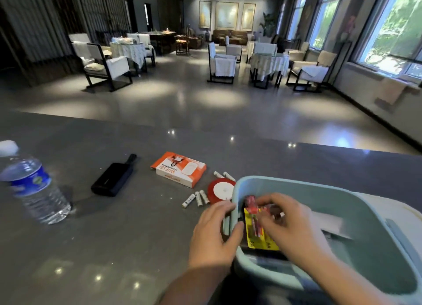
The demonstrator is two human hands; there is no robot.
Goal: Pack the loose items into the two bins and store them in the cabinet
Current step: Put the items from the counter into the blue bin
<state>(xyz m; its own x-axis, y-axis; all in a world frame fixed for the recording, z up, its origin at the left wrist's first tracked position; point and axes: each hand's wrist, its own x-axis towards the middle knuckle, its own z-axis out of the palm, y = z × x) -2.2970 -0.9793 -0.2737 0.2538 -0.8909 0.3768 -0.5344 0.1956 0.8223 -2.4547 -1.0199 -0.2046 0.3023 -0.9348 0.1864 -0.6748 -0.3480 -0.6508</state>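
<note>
A pale blue bin [356, 204] stands on the grey counter at the lower right, with a white bin [388, 211] partly hidden behind it. My right hand [290, 222] is inside the blue bin, fingers closed on a yellow and red battery pack [257, 231]. My left hand [212, 236] grips the bin's left rim. Loose on the counter lie several white batteries [197, 198], a red and white tape roll [220, 190], an orange and white WiFi box [179, 168] and a black pouch [113, 178].
A clear water bottle [34, 188] with a blue label stands at the counter's left. A white object [8, 147] sits at the far left edge. Beyond the counter [114, 236] lies a dining room with covered chairs and tables.
</note>
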